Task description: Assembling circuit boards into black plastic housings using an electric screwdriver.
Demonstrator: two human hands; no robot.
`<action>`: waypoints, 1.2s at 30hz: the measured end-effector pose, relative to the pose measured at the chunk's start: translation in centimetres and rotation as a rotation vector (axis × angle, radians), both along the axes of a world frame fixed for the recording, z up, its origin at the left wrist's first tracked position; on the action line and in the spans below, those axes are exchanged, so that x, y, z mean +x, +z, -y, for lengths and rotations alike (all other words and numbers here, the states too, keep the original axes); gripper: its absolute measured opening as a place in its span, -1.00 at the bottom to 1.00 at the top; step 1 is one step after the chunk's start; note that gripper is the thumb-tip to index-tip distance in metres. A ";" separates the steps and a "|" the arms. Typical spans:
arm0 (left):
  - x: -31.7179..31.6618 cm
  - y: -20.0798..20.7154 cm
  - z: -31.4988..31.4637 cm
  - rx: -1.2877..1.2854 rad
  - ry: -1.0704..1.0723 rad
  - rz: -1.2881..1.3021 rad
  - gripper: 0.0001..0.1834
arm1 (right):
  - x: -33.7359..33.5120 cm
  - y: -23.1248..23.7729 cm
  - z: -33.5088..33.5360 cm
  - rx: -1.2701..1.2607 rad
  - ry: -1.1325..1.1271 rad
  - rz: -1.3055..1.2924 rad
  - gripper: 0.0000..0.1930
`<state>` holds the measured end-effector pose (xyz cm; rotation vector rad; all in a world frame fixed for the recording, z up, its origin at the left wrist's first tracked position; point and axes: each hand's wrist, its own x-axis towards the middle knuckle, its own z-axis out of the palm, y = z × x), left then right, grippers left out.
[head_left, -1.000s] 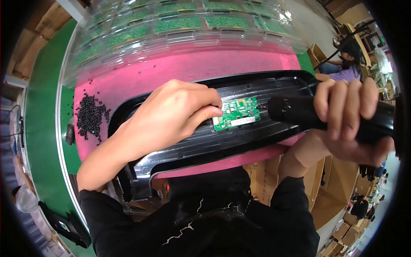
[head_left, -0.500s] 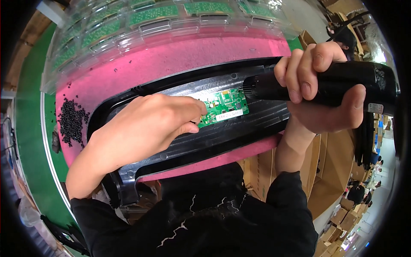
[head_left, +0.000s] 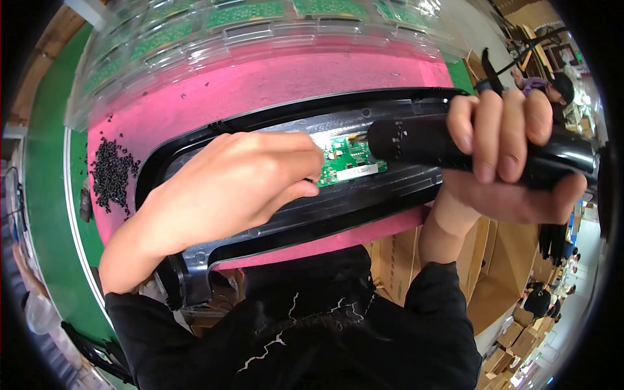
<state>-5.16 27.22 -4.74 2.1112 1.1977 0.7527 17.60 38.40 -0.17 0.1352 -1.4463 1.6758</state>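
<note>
A green circuit board (head_left: 354,159) with a white label strip lies inside a long black plastic housing (head_left: 286,218). My left hand (head_left: 253,170) is closed in a pinch at the board's left end; the fingertips and that end are partly hidden. My right hand (head_left: 504,146) is wrapped round a thick black power screwdriver (head_left: 419,144), held almost level. Its front end reaches over the board's right end, where a short bit shows by the upper right corner. Whether the bit touches a screw cannot be made out.
Small black screws (head_left: 114,172) lie heaped on the pink mat (head_left: 260,75), left of the housing. Clear plastic trays (head_left: 253,32) of green boards stand along the far side. Below right are open cardboard boxes (head_left: 507,260). Other people are at the far right.
The screwdriver has turned in my right hand, and its front end now covers the board's right edge. My right hand has shifted back along the body. My left hand keeps to the board's left end.
</note>
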 end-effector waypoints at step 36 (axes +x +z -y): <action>0.0 0.1 -0.3 -0.084 0.108 -0.065 -0.85 | 1.2 0.5 1.1 -0.106 -0.055 -0.083 -0.55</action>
